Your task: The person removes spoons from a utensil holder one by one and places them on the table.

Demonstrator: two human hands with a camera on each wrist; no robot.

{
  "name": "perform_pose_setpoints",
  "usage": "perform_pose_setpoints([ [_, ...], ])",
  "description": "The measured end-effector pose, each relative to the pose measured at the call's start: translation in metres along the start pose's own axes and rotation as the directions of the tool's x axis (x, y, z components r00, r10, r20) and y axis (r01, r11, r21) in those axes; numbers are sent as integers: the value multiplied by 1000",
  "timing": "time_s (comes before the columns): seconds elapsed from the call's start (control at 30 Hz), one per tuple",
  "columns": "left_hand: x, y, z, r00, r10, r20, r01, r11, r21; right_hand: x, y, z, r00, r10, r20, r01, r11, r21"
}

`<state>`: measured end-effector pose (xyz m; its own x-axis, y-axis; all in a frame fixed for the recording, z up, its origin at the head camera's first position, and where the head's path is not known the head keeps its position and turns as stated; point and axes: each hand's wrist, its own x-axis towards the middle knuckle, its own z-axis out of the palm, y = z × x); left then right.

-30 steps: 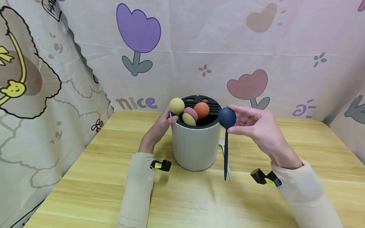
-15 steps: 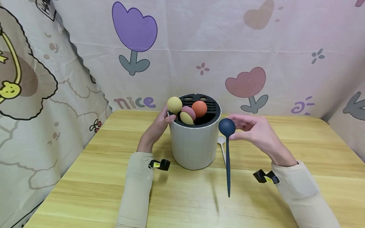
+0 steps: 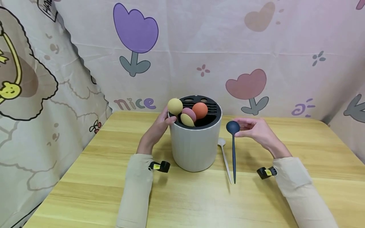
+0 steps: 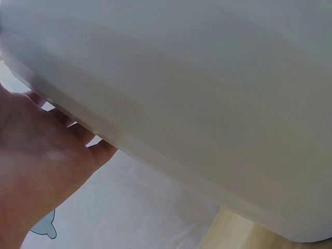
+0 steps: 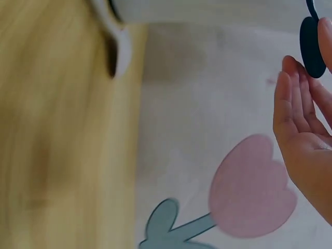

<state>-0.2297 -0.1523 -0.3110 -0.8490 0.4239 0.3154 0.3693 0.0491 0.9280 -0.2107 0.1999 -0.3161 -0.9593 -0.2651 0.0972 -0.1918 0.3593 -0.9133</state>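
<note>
A dark blue spoon [image 3: 233, 127] hangs handle-down from my right hand [image 3: 258, 133], which pinches its bowl between thumb and fingers to the right of a white utensil holder [image 3: 194, 148]. My left hand [image 3: 155, 131] grips the holder's left side, thumb near the black rim; in the left wrist view its fingers [image 4: 78, 132] lie along the far side of the wall. In the holder, bowls up, stand a yellow spoon [image 3: 175, 106], an orange spoon [image 3: 200, 110], a pink spoon [image 3: 189, 114] and a second yellow spoon [image 3: 187, 120]. Their handles are hidden inside.
A white spoon [image 3: 225, 160] lies on the wooden table [image 3: 94, 177], between the holder and the blue spoon. Behind the table hangs a patterned cloth [image 3: 182, 38]. The holder's black insert has slots and round holes toward the back.
My right hand has lowered the blue spoon and carried it rightward, away from the holder, so the white spoon shows fully. The left hand stays at the holder.
</note>
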Motion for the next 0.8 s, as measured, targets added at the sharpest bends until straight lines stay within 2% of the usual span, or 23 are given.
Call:
perform_pose_setpoints([
  [0.2,0,0,0,1000,-3,-1,3,1000,-2,8,21,-4,996,75,40,-73,996,-54],
  [0.5,2,-1,1,1000,-13,5,13,1000,-8,10,43,-13,994,104,20,-103,993,-55],
  [0.8,2,-2,1,1000,0,3,0,1000,-20,12,55,-15,986,151,69,-147,987,-63],
])
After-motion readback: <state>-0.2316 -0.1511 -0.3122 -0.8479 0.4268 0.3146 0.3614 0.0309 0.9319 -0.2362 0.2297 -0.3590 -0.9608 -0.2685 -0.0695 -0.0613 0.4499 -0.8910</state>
